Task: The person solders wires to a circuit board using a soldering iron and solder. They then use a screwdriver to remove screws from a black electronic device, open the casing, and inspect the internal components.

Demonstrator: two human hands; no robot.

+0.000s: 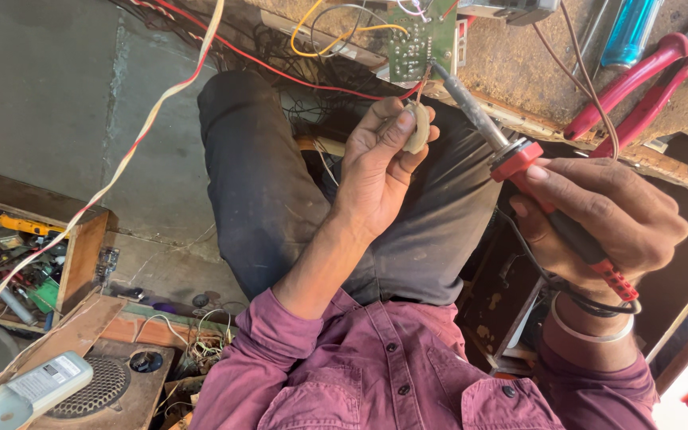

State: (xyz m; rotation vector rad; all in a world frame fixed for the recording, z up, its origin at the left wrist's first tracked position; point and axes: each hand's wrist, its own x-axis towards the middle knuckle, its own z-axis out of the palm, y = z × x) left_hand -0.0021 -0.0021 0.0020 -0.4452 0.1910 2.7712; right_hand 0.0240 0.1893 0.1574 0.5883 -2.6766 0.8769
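Now R hand [599,219] grips soldering iron [511,155], L hand [380,163] component [418,126].

Green circuit board [420,36] at 12 o'clock — top cut off by frame edge. Blue-handled tool [629,32] at 1 o'clock likewise cropped. Small cream part [418,127] — largely hidden by left hand [380,171] fingers.

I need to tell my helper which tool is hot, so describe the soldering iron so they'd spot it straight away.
Start at the wooden workbench edge at top right. Just below it, the right hand grips a red-and-black-handled soldering iron. Unlike the red-handled pliers lying on the bench, it has a long grey metal shaft pointing toward the green circuit board.
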